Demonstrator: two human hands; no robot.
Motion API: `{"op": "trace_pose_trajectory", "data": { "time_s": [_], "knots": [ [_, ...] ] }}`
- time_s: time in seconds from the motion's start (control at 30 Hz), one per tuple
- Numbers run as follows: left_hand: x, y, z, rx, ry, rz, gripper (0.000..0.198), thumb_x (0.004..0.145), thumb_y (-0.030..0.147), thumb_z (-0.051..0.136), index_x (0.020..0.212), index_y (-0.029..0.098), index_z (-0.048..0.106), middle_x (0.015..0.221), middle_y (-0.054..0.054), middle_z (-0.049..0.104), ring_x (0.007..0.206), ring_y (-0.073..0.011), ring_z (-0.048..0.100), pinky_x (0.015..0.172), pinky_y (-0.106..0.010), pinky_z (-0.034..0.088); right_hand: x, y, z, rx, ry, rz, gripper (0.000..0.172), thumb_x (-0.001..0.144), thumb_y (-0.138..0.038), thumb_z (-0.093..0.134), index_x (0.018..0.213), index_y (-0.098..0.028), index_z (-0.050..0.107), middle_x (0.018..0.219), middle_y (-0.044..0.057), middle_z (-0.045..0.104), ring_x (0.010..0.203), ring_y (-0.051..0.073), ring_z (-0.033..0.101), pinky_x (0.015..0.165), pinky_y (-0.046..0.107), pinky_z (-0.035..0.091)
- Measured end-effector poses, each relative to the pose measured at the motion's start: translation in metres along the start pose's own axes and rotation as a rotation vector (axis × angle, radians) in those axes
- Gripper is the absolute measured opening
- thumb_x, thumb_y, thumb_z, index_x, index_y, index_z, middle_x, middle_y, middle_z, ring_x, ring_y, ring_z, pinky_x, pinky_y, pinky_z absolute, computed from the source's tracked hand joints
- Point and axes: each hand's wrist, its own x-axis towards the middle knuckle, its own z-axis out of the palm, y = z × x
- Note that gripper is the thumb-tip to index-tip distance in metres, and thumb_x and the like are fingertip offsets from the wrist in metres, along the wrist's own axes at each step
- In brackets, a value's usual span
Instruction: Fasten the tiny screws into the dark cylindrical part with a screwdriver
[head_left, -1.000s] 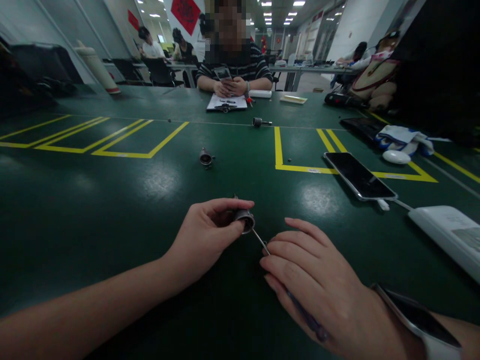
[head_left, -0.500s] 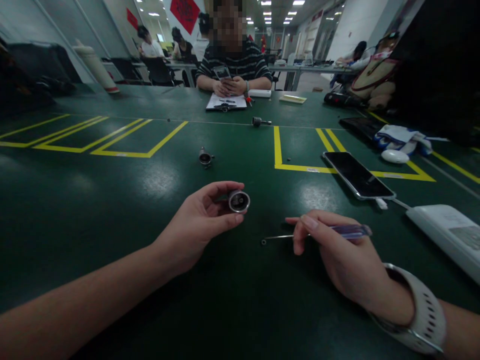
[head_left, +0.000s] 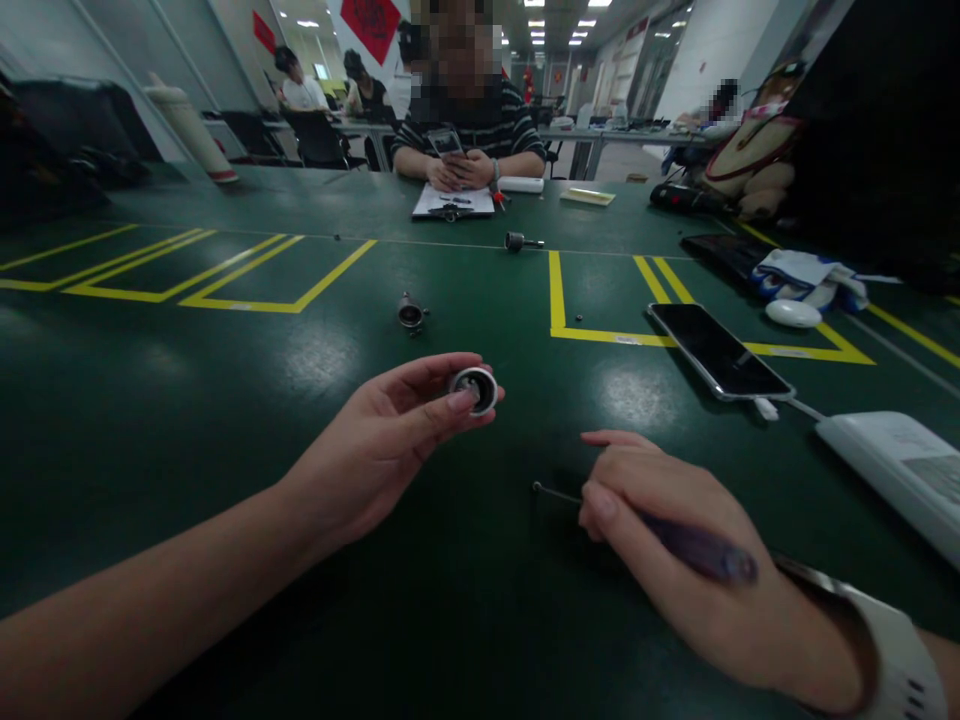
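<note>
My left hand [head_left: 367, 445] grips a small round metal cup-shaped part [head_left: 487, 392], its hollow mouth turned toward me and my thumb over the rim. Closed around a screwdriver [head_left: 697, 548] with a see-through purplish handle is my right hand [head_left: 660, 525]. The thin shaft points left, and a tiny ring-like piece [head_left: 535, 487] sits at its tip, just over the table. Beyond my left hand, another metal cup-shaped part [head_left: 410, 314] with small side projections rests on the table. Farther back lies a metal part with a thin stem [head_left: 517, 242].
On the right lie a phone [head_left: 716, 350], a white power bank [head_left: 892, 480], a white case [head_left: 793, 314] and a glove [head_left: 810, 275]. A tiny nut-like piece [head_left: 579, 318] is inside the yellow tape lines. Across the green table a person holds a phone above a clipboard [head_left: 454, 205].
My left thumb has moved onto the cup's rim, and the cup has shifted slightly up and left. My right hand has turned and lowered, tilting the screwdriver so its tip points up-left.
</note>
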Motion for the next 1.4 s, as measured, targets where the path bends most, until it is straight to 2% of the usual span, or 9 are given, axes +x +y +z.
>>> {"op": "trace_pose_trajectory", "data": {
  "time_s": [0.1, 0.17, 0.27, 0.47, 0.7, 0.87, 1.13, 1.4],
  "knots": [
    [-0.002, -0.002, 0.002, 0.089, 0.022, -0.028, 0.036, 0.065, 0.011, 0.074, 0.100, 0.017, 0.066, 0.095, -0.004, 0.072, 0.090, -0.0177, 0.067, 0.084, -0.028, 0.053, -0.004, -0.003, 0.005, -0.191, -0.093, -0.169, 0.018, 0.085, -0.012, 0.046, 0.071, -0.017, 0.055, 0.065, 0.000, 0.055, 0.064, 0.013, 0.053, 0.096, 0.044, 0.039],
    [-0.001, -0.005, 0.002, 0.124, 0.016, -0.023, 0.039, 0.063, 0.011, 0.076, 0.100, 0.018, 0.065, 0.093, -0.003, 0.072, 0.088, -0.0161, 0.067, 0.085, -0.028, 0.052, -0.004, -0.001, 0.009, -0.273, -0.105, -0.204, 0.016, 0.086, -0.012, 0.047, 0.074, -0.017, 0.057, 0.071, 0.001, 0.058, 0.069, 0.015, 0.055, 0.097, 0.044, 0.038],
    [0.000, -0.008, 0.002, 0.155, 0.002, 0.022, 0.040, 0.062, 0.012, 0.077, 0.098, 0.019, 0.063, 0.095, -0.001, 0.071, 0.089, -0.0152, 0.066, 0.084, -0.027, 0.052, -0.004, 0.002, 0.010, -0.298, -0.057, -0.221, 0.012, 0.086, -0.013, 0.049, 0.080, -0.016, 0.058, 0.077, 0.002, 0.061, 0.075, 0.015, 0.057, 0.097, 0.043, 0.039],
    [-0.002, -0.010, 0.001, 0.279, -0.037, 0.053, 0.029, 0.067, 0.016, 0.074, 0.094, 0.017, 0.062, 0.093, -0.002, 0.070, 0.087, -0.0139, 0.065, 0.080, -0.024, 0.052, -0.007, 0.000, 0.007, -0.249, 0.072, -0.395, 0.009, 0.082, -0.009, 0.054, 0.087, -0.014, 0.059, 0.080, 0.003, 0.065, 0.078, 0.015, 0.060, 0.097, 0.043, 0.041],
    [-0.006, -0.012, 0.004, 0.317, -0.092, 0.061, 0.029, 0.068, 0.017, 0.073, 0.096, 0.018, 0.063, 0.093, -0.002, 0.071, 0.085, -0.0146, 0.066, 0.077, -0.024, 0.052, -0.004, 0.000, 0.008, -0.250, 0.047, -0.379, 0.008, 0.084, -0.012, 0.054, 0.089, -0.015, 0.059, 0.083, 0.004, 0.066, 0.080, 0.015, 0.061, 0.095, 0.042, 0.044],
    [-0.009, -0.012, 0.008, 0.321, -0.080, 0.053, 0.029, 0.067, 0.016, 0.071, 0.095, 0.018, 0.065, 0.090, -0.003, 0.072, 0.084, -0.0161, 0.067, 0.076, -0.025, 0.053, -0.002, -0.002, 0.009, -0.288, 0.020, -0.358, 0.008, 0.086, -0.013, 0.052, 0.088, -0.015, 0.060, 0.082, 0.004, 0.067, 0.079, 0.016, 0.062, 0.093, 0.040, 0.046],
    [-0.009, -0.017, 0.008, 0.390, -0.032, 0.146, 0.017, 0.066, 0.013, 0.067, 0.083, 0.018, 0.067, 0.093, -0.002, 0.071, 0.081, -0.0154, 0.067, 0.075, -0.026, 0.053, -0.002, -0.006, 0.012, -0.329, 0.008, -0.365, 0.013, 0.089, -0.015, 0.048, 0.085, -0.015, 0.060, 0.080, 0.003, 0.067, 0.077, 0.016, 0.062, 0.092, 0.040, 0.046],
    [-0.009, -0.018, 0.011, 0.401, 0.001, 0.138, 0.013, 0.066, 0.015, 0.066, 0.079, 0.017, 0.068, 0.094, -0.004, 0.071, 0.083, -0.0168, 0.067, 0.077, -0.028, 0.054, -0.003, -0.008, 0.013, -0.345, 0.024, -0.372, 0.014, 0.089, -0.014, 0.048, 0.083, -0.015, 0.060, 0.077, 0.003, 0.067, 0.076, 0.016, 0.062, 0.093, 0.039, 0.046]
  ]
}}
